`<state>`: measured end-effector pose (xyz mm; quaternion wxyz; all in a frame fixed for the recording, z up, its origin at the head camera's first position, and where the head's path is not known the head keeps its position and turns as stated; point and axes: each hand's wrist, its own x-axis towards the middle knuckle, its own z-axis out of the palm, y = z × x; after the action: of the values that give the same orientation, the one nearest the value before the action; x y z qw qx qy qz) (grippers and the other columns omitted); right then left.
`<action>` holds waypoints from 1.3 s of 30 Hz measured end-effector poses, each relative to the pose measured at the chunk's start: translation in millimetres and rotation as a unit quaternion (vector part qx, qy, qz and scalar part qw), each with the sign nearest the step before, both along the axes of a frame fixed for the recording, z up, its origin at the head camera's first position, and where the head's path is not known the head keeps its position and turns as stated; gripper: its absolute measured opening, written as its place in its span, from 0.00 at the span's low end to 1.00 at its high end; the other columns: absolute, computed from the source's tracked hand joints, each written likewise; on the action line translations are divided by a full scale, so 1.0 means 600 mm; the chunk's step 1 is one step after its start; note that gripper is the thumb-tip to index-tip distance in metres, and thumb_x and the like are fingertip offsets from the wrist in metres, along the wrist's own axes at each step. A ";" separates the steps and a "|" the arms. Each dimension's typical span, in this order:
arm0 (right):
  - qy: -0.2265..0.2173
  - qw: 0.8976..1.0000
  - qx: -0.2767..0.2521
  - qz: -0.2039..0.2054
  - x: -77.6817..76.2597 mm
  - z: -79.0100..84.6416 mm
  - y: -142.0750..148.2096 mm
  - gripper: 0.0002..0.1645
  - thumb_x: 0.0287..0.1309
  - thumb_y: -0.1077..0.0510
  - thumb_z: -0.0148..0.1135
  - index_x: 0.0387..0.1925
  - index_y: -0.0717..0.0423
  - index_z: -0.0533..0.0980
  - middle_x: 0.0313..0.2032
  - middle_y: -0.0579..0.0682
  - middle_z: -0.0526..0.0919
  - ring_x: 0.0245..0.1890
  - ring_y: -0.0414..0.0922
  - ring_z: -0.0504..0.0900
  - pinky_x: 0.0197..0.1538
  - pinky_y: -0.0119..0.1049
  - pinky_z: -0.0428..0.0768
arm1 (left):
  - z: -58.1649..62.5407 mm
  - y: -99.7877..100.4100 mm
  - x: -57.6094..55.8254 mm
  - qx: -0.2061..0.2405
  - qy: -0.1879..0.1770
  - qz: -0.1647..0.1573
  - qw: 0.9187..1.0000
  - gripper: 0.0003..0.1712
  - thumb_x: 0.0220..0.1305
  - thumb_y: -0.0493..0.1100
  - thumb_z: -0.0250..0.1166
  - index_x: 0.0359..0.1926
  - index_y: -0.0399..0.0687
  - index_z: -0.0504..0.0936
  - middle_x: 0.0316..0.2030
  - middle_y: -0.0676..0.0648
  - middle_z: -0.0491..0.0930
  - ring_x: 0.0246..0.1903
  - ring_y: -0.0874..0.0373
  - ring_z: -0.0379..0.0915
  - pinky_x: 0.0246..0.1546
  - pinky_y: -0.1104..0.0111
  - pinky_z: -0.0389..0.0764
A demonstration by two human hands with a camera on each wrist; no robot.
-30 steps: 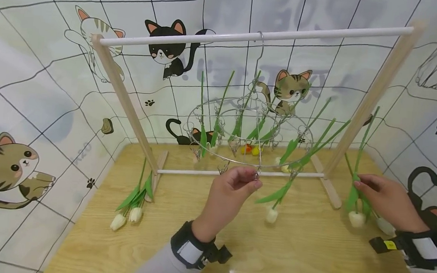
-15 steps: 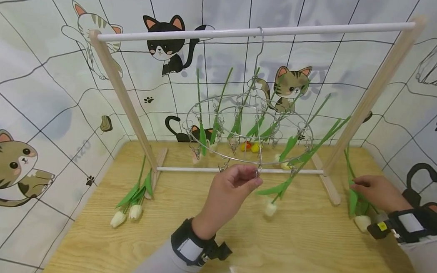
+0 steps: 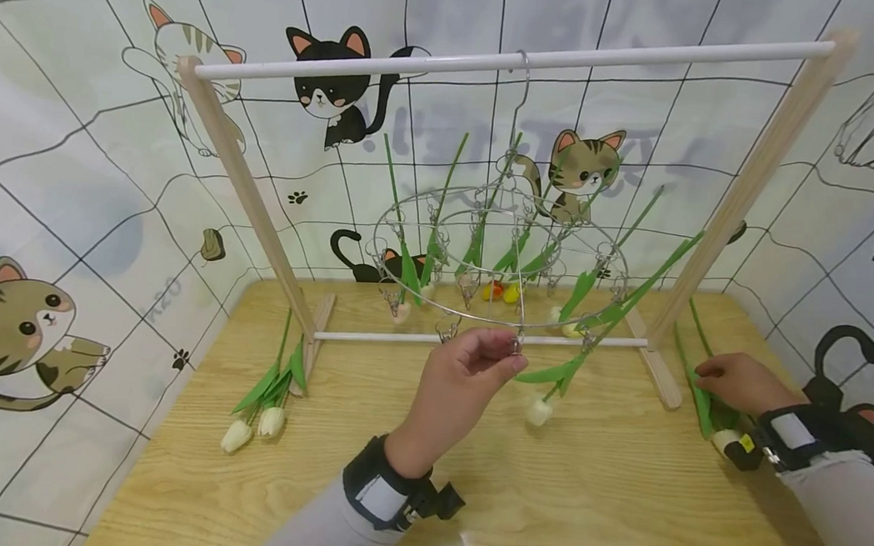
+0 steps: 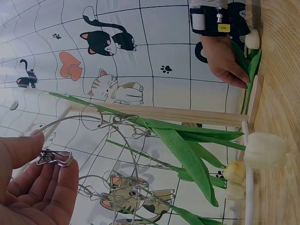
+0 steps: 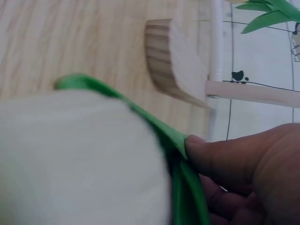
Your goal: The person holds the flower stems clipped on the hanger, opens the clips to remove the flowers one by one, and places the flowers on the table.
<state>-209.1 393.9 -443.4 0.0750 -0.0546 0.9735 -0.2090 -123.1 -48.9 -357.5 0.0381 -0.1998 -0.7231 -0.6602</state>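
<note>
My left hand [image 3: 456, 387] pinches a small wire clip [image 4: 55, 158] between thumb and fingers, at the near side of the round metal clip hanger [image 3: 479, 320]. Nothing shows in the clip's jaws. At the table's right edge my right hand [image 3: 749, 384] holds an artificial white tulip low by its green leaf [image 3: 701, 410]. The right wrist view shows the thumb pressed on that leaf, with the white blossom [image 5: 84, 159] large in front. Two stems extend beyond this hand. One white tulip [image 3: 540, 410] hangs head down from the hanger's near right.
A wooden rack with a white top bar [image 3: 359, 68] carries the hanger. Several more tulips hang around its rings. Two white tulips [image 3: 270, 421] lie at the left on the wooden table [image 3: 542, 513]. A cat-print cloth [image 3: 444, 165] covers the walls.
My right hand has lowered its tulip toward the table and shifted slightly left; the stem now leans away instead of standing up. My left hand stays on the clip. The hanging tulips sway slightly.
</note>
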 end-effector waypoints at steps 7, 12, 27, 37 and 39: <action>-0.006 1.000 0.007 -0.014 -0.004 -0.012 0.006 0.21 0.66 0.62 0.64 0.48 0.81 0.77 0.40 0.72 0.85 0.38 0.61 0.85 0.40 0.54 0.84 | 0.002 0.002 0.001 0.001 -0.003 0.001 1.000 0.15 0.67 0.40 0.72 0.53 0.41 0.84 0.48 0.44 0.87 0.46 0.60 0.85 0.51 0.71 0.86; -0.006 1.000 0.017 -0.017 -0.004 -0.015 0.009 0.21 0.66 0.60 0.65 0.47 0.79 0.78 0.41 0.72 0.85 0.40 0.63 0.84 0.41 0.56 0.83 | 0.003 0.002 0.001 0.002 0.000 -0.002 1.000 0.16 0.67 0.39 0.72 0.54 0.39 0.84 0.48 0.43 0.87 0.46 0.59 0.85 0.51 0.71 0.86; 0.034 0.997 0.060 0.020 0.012 0.016 0.003 0.26 0.72 0.53 0.61 0.48 0.79 0.78 0.42 0.73 0.85 0.40 0.66 0.85 0.40 0.59 0.83 | 0.000 0.003 0.001 -0.006 0.010 0.002 1.000 0.16 0.67 0.39 0.72 0.54 0.41 0.84 0.47 0.45 0.88 0.46 0.58 0.85 0.51 0.71 0.85; 0.057 0.998 0.034 0.008 0.040 0.084 -0.065 0.32 0.77 0.44 0.56 0.52 0.74 0.78 0.44 0.71 0.86 0.38 0.60 0.85 0.36 0.52 0.83 | 0.002 0.004 0.002 -0.011 0.011 0.004 1.000 0.14 0.67 0.39 0.72 0.53 0.43 0.85 0.47 0.46 0.88 0.45 0.59 0.85 0.50 0.71 0.85; 0.063 0.998 0.012 0.016 0.052 0.099 -0.091 0.32 0.78 0.44 0.55 0.54 0.73 0.78 0.45 0.69 0.86 0.39 0.58 0.85 0.37 0.51 0.83 | 0.002 0.004 0.003 -0.011 0.010 0.004 1.000 0.14 0.67 0.39 0.72 0.53 0.43 0.85 0.47 0.47 0.88 0.45 0.60 0.84 0.50 0.71 0.85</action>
<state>-178.0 339.1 -383.7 0.0171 -0.0827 0.9778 -0.1919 -121.5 -46.7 -356.2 0.0454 -0.2036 -0.7308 -0.6500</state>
